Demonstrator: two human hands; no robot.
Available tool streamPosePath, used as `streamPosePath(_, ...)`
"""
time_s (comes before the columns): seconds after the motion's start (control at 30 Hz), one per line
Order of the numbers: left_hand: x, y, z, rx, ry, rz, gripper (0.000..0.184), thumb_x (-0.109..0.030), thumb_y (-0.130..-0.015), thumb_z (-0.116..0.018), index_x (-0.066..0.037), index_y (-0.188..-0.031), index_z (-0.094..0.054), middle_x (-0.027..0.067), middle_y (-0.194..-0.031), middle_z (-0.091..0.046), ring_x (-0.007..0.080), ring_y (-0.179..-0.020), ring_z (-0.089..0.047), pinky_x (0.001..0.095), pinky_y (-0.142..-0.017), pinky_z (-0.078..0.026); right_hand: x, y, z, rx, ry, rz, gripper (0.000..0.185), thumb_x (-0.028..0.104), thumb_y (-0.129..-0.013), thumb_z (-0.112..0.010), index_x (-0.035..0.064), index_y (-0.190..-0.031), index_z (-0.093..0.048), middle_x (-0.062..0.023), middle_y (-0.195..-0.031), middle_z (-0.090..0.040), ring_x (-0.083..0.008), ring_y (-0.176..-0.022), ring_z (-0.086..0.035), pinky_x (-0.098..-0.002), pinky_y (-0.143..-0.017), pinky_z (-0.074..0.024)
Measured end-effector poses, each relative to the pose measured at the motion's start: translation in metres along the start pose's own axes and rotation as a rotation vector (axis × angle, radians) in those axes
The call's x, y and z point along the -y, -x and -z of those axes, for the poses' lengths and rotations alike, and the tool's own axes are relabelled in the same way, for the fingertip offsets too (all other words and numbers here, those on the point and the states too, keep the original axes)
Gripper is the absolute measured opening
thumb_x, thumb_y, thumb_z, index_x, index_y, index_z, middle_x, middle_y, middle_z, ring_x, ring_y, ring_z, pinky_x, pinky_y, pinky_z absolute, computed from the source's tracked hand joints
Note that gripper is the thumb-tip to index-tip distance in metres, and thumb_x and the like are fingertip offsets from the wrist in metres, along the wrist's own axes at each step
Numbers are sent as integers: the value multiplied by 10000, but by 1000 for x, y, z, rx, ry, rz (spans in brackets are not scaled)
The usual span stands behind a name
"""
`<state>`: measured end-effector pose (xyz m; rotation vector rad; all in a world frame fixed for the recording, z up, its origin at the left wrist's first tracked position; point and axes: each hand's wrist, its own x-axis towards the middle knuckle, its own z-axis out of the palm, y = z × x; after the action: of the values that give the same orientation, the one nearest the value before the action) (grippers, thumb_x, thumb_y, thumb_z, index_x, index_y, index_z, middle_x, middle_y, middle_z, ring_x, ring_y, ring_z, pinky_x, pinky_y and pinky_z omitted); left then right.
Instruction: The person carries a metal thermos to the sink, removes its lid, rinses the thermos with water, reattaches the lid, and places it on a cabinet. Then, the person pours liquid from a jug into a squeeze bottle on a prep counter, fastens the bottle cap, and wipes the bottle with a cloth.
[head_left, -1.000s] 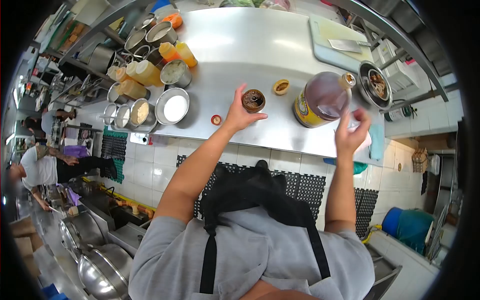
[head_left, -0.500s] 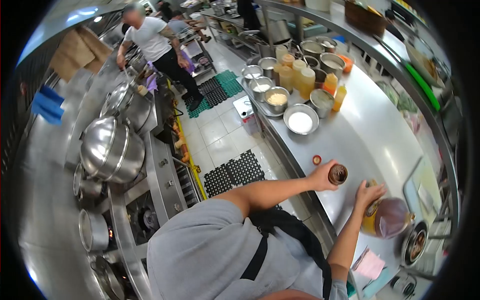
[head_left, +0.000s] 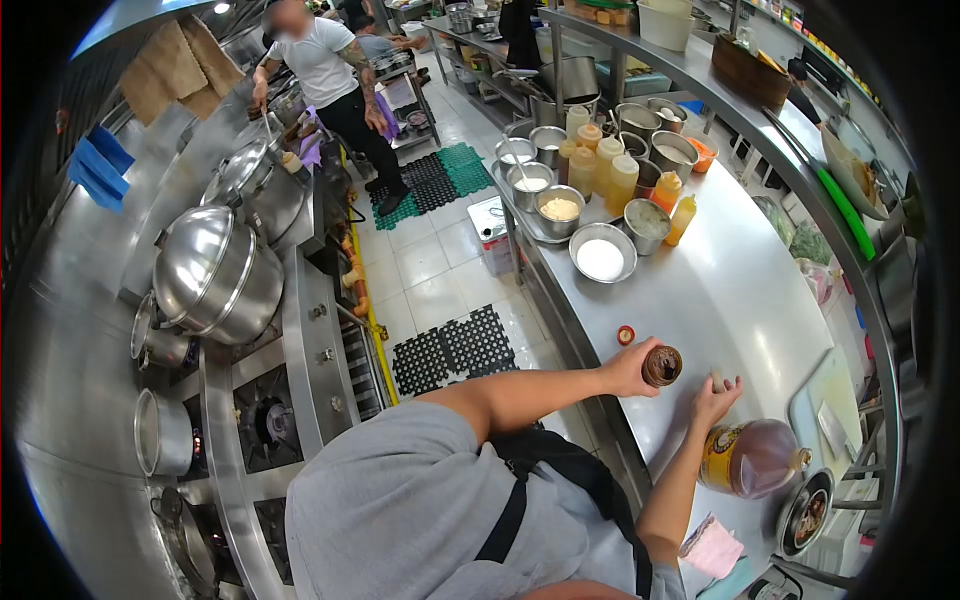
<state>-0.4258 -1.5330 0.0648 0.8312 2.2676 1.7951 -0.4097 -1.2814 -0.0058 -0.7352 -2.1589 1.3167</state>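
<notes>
My left hand is wrapped round an open brown jar with dark contents, over the steel counter's front part. A small red-rimmed cap lies on the counter just behind it. To the right, my right hand has its fingers curled at a small pale thing that I cannot make out. A large plastic jug of reddish-brown liquid with a yellow label stands beside my right forearm.
Squeeze bottles, a bowl of white powder and several pots stand at the counter's far end. A cleaver lies on a cutting board; a pink cloth is near the edge. Left are stoves, a large steamer and a person.
The view has swung left towards the stoves. My right hand has moved from beside the jug towards the jar, its fingers now curled. My left hand keeps the jar.
</notes>
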Motion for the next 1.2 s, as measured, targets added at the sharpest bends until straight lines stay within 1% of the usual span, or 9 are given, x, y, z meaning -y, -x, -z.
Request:
streamPosePath(0.03, 0, 0, 1, -5, -14, 0, 712, -149, -618, -830, -52, -1203, -436, 138, -1075, -614, 274, -1007, -615, 369, -879, -487, -2, 2, 2, -7, 3, -4, 764, 198, -827, -681, 0, -1438, -268, -243, -1276, -467, -362, -1155, -525, -410, -935, -464)
streamPosePath(0.13, 1, -2, 0, -2, -5, -7, 717, -151, -616, -831, -51, -1206, -437, 139, -1081, -613, 272, -1017, -615, 368, -885, -485, 24, 14, 9, -114, 188, 339, 783, 63, -766, -679, 38, -1437, -277, -216, -1322, -418, -305, -1130, -528, -403, -918, -476)
streamPosePath(0.2, 4, -1, 0, 2, 15, -4, 720, -153, -615, -832, -49, -1207, -436, 141, -1083, -612, 272, -1023, -614, 368, -889, -484, 66, 27, 29, 214, -65, 229, 803, 26, -747, -705, 51, -1433, -288, -204, -1412, -308, -296, -1129, -536, -387, -887, -498)
streamPosePath(0.3, 10, -1, -2, -24, -28, -47, 724, -156, -617, -833, -46, -1210, -433, 143, -1074, -614, 272, -1017, -617, 368, -886, -486, 124, 46, 49, 331, 100, 285, 846, -52, -680, -686, 80, -1426, -310, -190, -1414, -291, -317, -1129, -521, -427, -973, -450)
streamPosePath(0.5, 9, -1, -1, -43, -59, -58, 736, -151, -614, -834, -42, -1219, -428, 152, -1093, -615, 280, -1017, -624, 376, -882, -490, 146, 45, 59, 522, 198, 502, 809, -50, -654, -701, 76, -1376, -358, -173, -1332, -411, -287, -1111, -541, -398, -934, -466)
streamPosePath(0.63, 10, -1, -1, 4, -1, 7, 755, -147, -603, -836, -48, -1229, -428, 159, -1121, -598, 293, -1043, -610, 386, -894, -485, 143, 33, 59, 570, 207, 522, 723, -3, -665, -731, 61, -1321, -433, -154, -1220, -524, -283, -1091, -559, -374, -903, -469)
streamPosePath(0.7, 11, -2, -3, 0, 1, 12, 763, -144, -596, -839, -50, -1232, -428, 158, -1125, -593, 295, -1049, -605, 388, -897, -483, 155, 33, 57, 765, 114, 431, 575, 58, -702, -747, 37, -1235, -531, -146, -1156, -589, -282, -1070, -573, -364, -876, -472)
streamPosePath(0.93, 4, -1, -2, -7, -13, 13, 773, -126, -575, -843, -55, -1221, -426, 165, -1110, -591, 324, -1050, -596, 405, -888, -482, 165, 55, 32, 701, 81, 638, 469, 117, -768, -731, 24, -1207, -595, -157, -1198, -598, -312, -1071, -571, -388, -883, -475)
streamPosePath(1.2, 10, 0, -1, 0, 32, -61, 770, -122, -584, -845, -47, -1220, -418, 194, -1140, -581, 367, -1076, -580, 424, -903, -476, 184, 66, 27, 747, 230, 718, 603, 62, -705, -737, 39, -1274, -539, -177, -1272, -539, -370, -1195, -496, -413, -977, -451)
